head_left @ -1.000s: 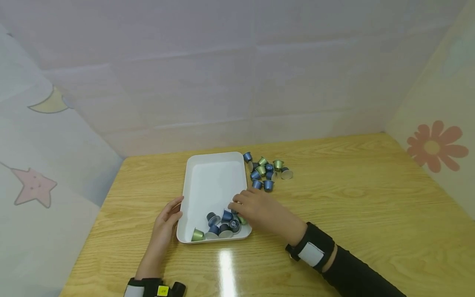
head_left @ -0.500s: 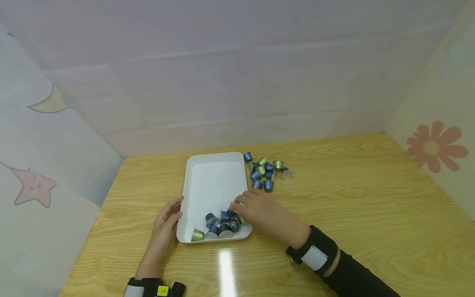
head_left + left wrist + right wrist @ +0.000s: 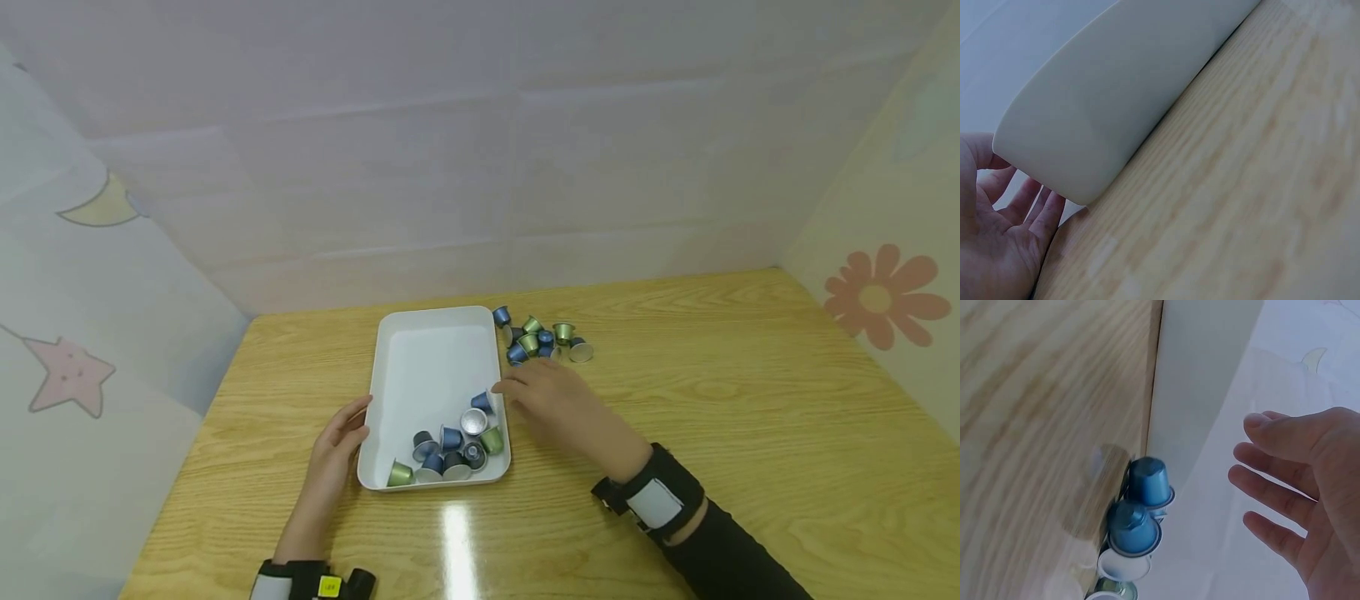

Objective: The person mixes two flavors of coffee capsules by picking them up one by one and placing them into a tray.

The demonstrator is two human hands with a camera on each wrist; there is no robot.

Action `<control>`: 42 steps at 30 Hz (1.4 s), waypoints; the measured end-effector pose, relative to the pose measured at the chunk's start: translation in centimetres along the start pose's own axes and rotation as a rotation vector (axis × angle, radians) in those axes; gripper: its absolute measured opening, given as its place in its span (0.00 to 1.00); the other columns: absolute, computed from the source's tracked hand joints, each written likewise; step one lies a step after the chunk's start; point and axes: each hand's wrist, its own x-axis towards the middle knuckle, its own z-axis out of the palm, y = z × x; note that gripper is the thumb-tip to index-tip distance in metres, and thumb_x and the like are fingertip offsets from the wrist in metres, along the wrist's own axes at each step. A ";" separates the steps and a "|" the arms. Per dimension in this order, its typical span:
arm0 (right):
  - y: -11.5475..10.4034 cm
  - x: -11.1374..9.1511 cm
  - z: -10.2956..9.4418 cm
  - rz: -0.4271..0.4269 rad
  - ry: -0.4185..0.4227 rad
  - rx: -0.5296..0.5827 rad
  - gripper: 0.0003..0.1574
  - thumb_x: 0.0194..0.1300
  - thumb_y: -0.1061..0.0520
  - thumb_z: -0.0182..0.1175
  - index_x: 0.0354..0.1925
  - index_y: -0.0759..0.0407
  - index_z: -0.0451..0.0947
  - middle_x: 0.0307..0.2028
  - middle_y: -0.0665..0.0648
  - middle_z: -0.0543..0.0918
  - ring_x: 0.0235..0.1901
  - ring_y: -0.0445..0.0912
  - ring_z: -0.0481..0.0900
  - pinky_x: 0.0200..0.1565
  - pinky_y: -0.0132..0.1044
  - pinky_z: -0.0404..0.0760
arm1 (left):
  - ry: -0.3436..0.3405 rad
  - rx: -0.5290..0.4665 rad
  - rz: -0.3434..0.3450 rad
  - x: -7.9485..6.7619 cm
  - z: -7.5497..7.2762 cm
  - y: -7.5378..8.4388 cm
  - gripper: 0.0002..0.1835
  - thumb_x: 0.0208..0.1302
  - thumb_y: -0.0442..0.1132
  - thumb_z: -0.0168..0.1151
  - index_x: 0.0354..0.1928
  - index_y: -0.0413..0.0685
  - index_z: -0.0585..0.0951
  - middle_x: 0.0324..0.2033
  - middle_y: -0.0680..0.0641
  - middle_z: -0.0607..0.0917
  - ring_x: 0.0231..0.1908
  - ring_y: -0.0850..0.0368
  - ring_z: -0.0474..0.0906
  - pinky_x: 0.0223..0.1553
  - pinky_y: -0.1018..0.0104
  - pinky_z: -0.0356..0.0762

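A white tray (image 3: 427,358) lies on the wooden table, with several blue, green and dark coffee capsules (image 3: 452,439) gathered at its near end. One blue capsule (image 3: 482,402) sits by the tray's right wall, beside a capsule showing its silver lid (image 3: 474,422). My left hand (image 3: 337,442) rests against the tray's left side, fingers and thumb at the wall; the left wrist view shows them loosely bent by the tray's edge. Over the right rim is my right hand (image 3: 551,404), fingers apart and holding nothing in the right wrist view (image 3: 1297,481).
Just right of the tray's far corner, a loose pile of blue and green capsules (image 3: 528,343) lies on the table (image 3: 712,392). Blue capsules (image 3: 1149,482) stand close to the tray wall (image 3: 1197,369) in the right wrist view. A pale wall (image 3: 375,208) rises behind.
My right hand has let go of a capsule inside the tray and moved up and right, over the rim toward the pile. The left hand has stayed at the tray's side.
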 end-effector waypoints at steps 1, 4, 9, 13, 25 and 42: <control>0.3 -0.1 0.0 0.004 0.007 0.001 0.18 0.54 0.68 0.71 0.45 0.58 0.82 0.41 0.54 0.84 0.42 0.49 0.82 0.49 0.42 0.81 | -0.001 -0.001 -0.001 0.0 0.0 0.0 0.24 0.77 0.31 0.44 0.72 0.41 0.64 0.70 0.41 0.64 0.69 0.50 0.59 0.55 0.84 0.64; 1.1 -0.4 0.0 0.044 -0.019 0.001 0.20 0.53 0.67 0.72 0.46 0.60 0.82 0.42 0.55 0.84 0.43 0.50 0.82 0.48 0.43 0.81 | -0.003 0.000 0.002 0.0 0.0 0.1 0.24 0.77 0.32 0.44 0.72 0.41 0.64 0.71 0.41 0.64 0.69 0.50 0.59 0.55 0.84 0.64; 1.9 -0.8 -0.1 0.169 -0.106 0.029 0.18 0.56 0.66 0.71 0.47 0.60 0.84 0.45 0.56 0.84 0.46 0.52 0.82 0.51 0.45 0.80 | -0.005 0.009 0.006 0.0 -0.1 0.0 0.24 0.77 0.32 0.44 0.72 0.41 0.65 0.71 0.41 0.63 0.69 0.50 0.59 0.55 0.84 0.64; 2.4 -1.2 -0.1 0.263 -0.151 0.049 0.17 0.59 0.63 0.70 0.49 0.58 0.84 0.47 0.55 0.84 0.49 0.52 0.81 0.53 0.48 0.78 | -0.002 0.008 0.004 0.0 -0.1 0.0 0.24 0.77 0.32 0.44 0.72 0.41 0.65 0.70 0.41 0.64 0.69 0.50 0.60 0.55 0.84 0.64; 3.9 -2.1 0.2 0.414 -0.221 0.087 0.21 0.61 0.61 0.69 0.54 0.56 0.82 0.51 0.55 0.83 0.53 0.52 0.78 0.58 0.49 0.74 | 0.003 -0.003 0.009 0.1 0.0 0.0 0.24 0.76 0.31 0.44 0.71 0.40 0.65 0.70 0.41 0.64 0.68 0.51 0.60 0.56 0.83 0.64; 4.4 -1.9 1.1 0.476 -0.275 0.114 0.24 0.60 0.59 0.70 0.55 0.59 0.80 0.50 0.58 0.84 0.49 0.54 0.81 0.53 0.52 0.78 | 0.001 -0.005 0.008 0.1 0.0 -0.1 0.24 0.76 0.31 0.45 0.72 0.41 0.65 0.70 0.41 0.64 0.68 0.51 0.60 0.55 0.83 0.65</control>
